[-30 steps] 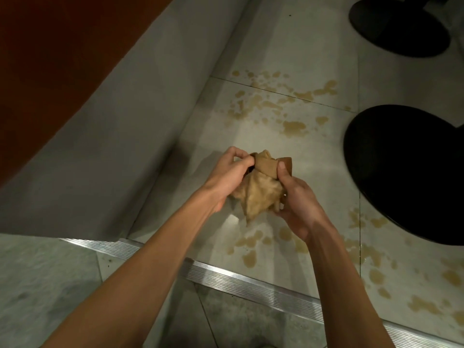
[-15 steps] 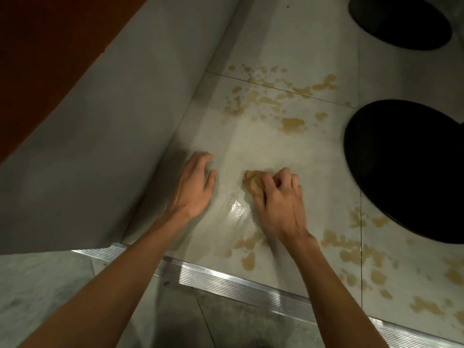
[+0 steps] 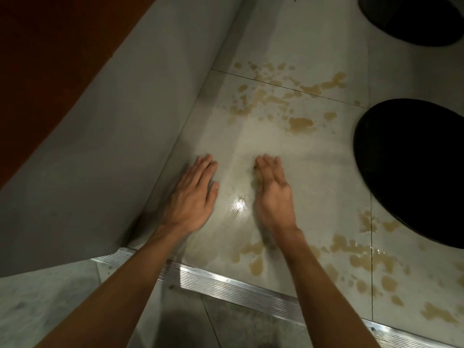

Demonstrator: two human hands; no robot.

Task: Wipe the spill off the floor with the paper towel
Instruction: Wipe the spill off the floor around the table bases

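A tan liquid spill lies in patches on the pale floor tiles: a far patch (image 3: 300, 125), a near patch (image 3: 253, 257) by the metal strip, and more at right (image 3: 364, 257). My right hand (image 3: 272, 192) presses down on the crumpled brown paper towel (image 3: 253, 180), which is almost wholly hidden beneath it; only a sliver shows at the hand's left edge. The hand is blurred by motion. My left hand (image 3: 193, 194) lies flat on the floor with its fingers apart, holding nothing. Between the hands a wet sheen (image 3: 238, 204) glints.
A grey wall panel (image 3: 113, 146) runs along the left, close to my left hand. Two black round bases sit at right (image 3: 411, 167) and top right (image 3: 411, 18). A ribbed metal threshold strip (image 3: 238, 287) crosses the floor near me.
Both hands held the towel in the air a second ago. The right hand brought it down to the floor and slid it forward; the left let go and now rests flat.
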